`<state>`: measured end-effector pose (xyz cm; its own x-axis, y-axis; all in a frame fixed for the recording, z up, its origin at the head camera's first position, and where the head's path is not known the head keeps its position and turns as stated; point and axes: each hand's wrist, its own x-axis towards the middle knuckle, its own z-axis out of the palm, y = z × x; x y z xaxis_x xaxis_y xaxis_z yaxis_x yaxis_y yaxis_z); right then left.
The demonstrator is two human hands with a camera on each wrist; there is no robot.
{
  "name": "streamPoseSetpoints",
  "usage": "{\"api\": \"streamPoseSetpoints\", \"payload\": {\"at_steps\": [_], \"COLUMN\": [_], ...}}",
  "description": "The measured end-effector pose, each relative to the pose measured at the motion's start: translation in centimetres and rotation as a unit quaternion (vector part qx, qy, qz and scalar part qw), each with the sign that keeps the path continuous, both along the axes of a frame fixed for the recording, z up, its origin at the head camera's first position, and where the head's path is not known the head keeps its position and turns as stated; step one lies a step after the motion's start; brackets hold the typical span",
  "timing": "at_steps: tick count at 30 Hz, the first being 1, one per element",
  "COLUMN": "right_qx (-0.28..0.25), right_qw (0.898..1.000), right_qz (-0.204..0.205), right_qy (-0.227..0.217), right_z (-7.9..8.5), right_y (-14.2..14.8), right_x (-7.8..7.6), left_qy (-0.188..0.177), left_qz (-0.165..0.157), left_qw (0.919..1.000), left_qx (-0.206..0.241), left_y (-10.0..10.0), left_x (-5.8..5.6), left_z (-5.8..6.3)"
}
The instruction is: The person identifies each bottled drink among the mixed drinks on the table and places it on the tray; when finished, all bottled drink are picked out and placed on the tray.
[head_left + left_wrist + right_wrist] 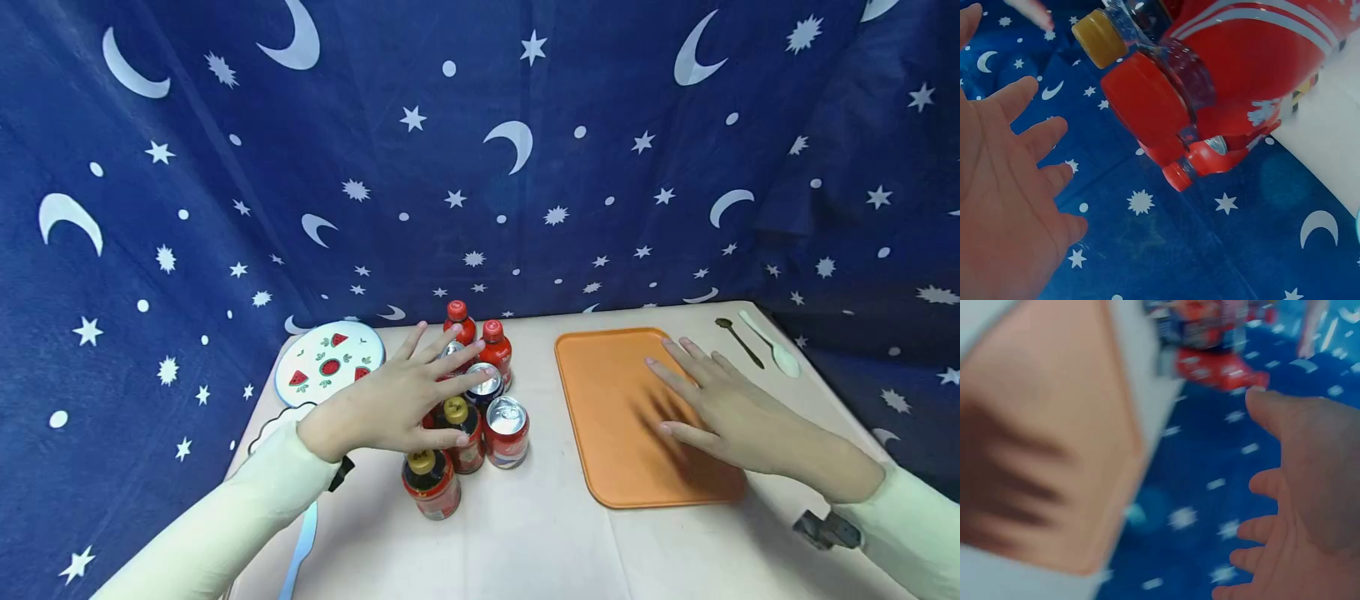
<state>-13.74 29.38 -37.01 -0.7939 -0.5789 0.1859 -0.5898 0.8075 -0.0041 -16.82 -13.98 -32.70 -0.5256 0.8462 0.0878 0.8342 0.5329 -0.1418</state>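
Observation:
My left hand [405,396] is held with fingers spread above a cluster of drinks, gripping nothing. Beneath it stand a red can [507,433], a dark blue can [483,385] and bottles with yellow caps, one of them a dark bottle [432,485] at the front. Two red-capped bottles, the nearer a red bottle [497,350], rise at the back of the cluster. Over the orange tray [600,400] hovers my right hand [727,408], fingers apart and holding nothing; its shadow falls on the tray. The left wrist view shows a red cap [1146,94] close by.
A white plate with watermelon pictures [311,354] lies at the back left. A light blue knife-like utensil [302,550] is at the front left, partly hidden by the sleeve. Beyond the tray lie a dark spoon [741,343] and a pale spoon [783,360]. A starry blue cloth [480,242] hangs behind.

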Motion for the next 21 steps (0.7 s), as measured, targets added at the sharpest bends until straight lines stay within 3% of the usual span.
{"api": "streamPoseSetpoints", "payload": {"at_steps": [4,11,16,21], "right_qx": [-0.027,-0.05,-0.062,-0.079], "right_qw": [0.999,0.99,0.984,0.981], "right_qz": [-0.031,-0.102,-0.127,-0.131], "right_qy": [-0.025,-0.081,-0.112,-0.121], "right_z": [-3.5,-8.4,-10.5,-11.5], "right_y": [2.9,5.6,6.3,6.6], "right_x": [0.7,1.9,2.5,2.8], "left_qy": [0.003,-0.027,-0.048,-0.061], "left_qz": [0.003,0.016,0.036,0.052], "left_qw": [1.0,0.9994,0.9981,0.9965], "left_qx": [0.007,0.015,0.013,0.022], "left_y": [-0.4,-0.9,-1.4,-2.3], "left_x": [0.1,0.1,0.1,0.2], "left_z": [-0.1,-0.2,-0.2,-0.2]}}
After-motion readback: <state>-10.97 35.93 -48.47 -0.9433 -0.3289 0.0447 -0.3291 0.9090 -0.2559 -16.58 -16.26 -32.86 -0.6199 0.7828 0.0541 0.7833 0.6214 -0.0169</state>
